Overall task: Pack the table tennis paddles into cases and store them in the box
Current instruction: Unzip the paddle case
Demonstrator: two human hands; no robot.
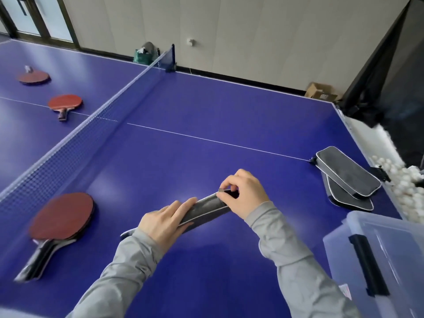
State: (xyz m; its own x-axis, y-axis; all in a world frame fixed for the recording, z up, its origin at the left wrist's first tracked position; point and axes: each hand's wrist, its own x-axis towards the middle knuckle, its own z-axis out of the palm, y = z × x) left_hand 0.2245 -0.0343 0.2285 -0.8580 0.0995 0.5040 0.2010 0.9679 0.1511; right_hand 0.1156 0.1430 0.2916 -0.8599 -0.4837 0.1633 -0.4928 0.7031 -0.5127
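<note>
I hold a grey paddle case on edge over the blue table. My left hand grips its near end, and my right hand pinches the zipper pull at its far end. What is inside the case is hidden. Near the net at the left lie stacked red paddles. Beyond the net are two more red paddles. Two grey cases are stacked at the right edge. The clear plastic box stands at the lower right with its lid on.
The net crosses the table from the left to the far post. A tray of white balls hangs off the right end under a black catch net. A cardboard box and a green bag sit on the floor by the wall.
</note>
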